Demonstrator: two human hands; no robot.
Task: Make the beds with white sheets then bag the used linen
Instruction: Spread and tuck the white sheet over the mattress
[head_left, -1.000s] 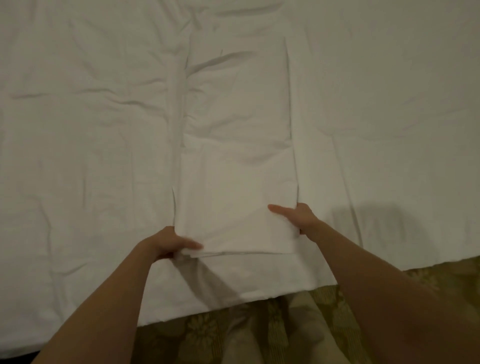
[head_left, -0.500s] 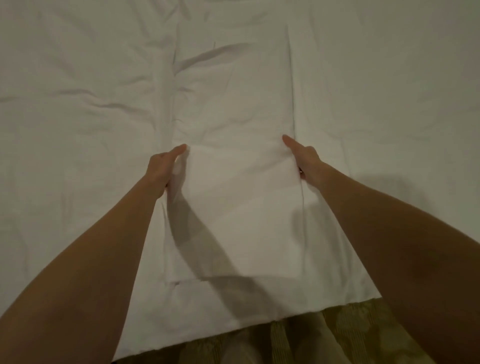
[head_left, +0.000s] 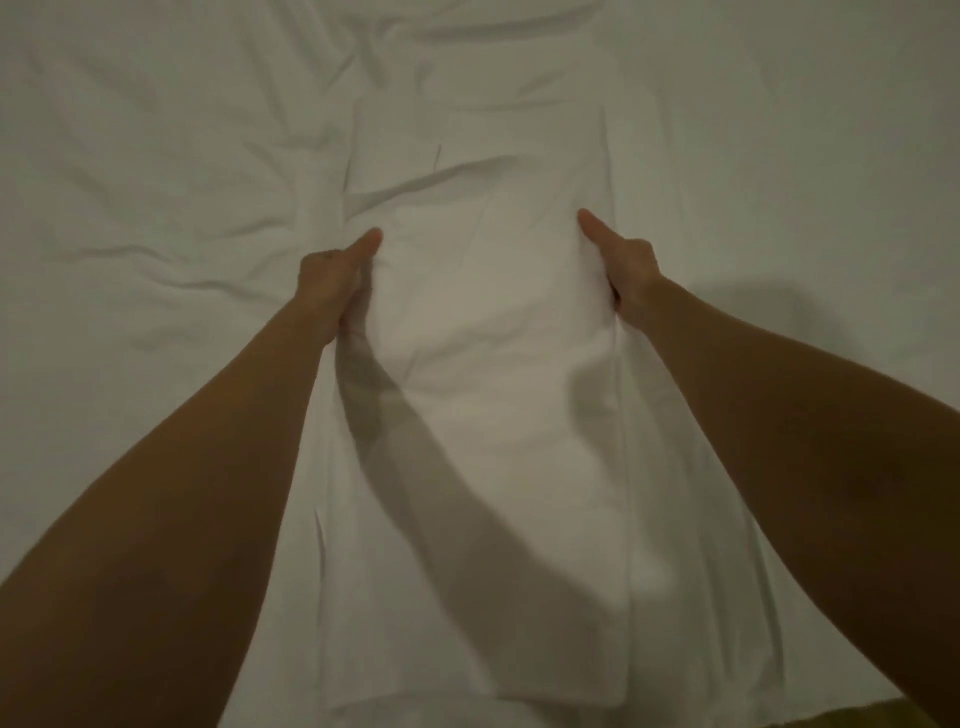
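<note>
From the head view, the folded sheet (head_left: 483, 374) lies lengthwise in the middle of the bed (head_left: 156, 156), over the spread white sheet. The left hand (head_left: 332, 280) grips its left edge and the right hand (head_left: 623, 270) its right edge, each thumb laid on top and the fingers curled under the fabric (out of sight). A second ago both hands held the near end by the bed's edge; half a second ago they were partway up the sides, and now they are farther still, past the middle. That likely means the sheet is about to be opened out across the bed; bagging the linen has not begun.
</note>
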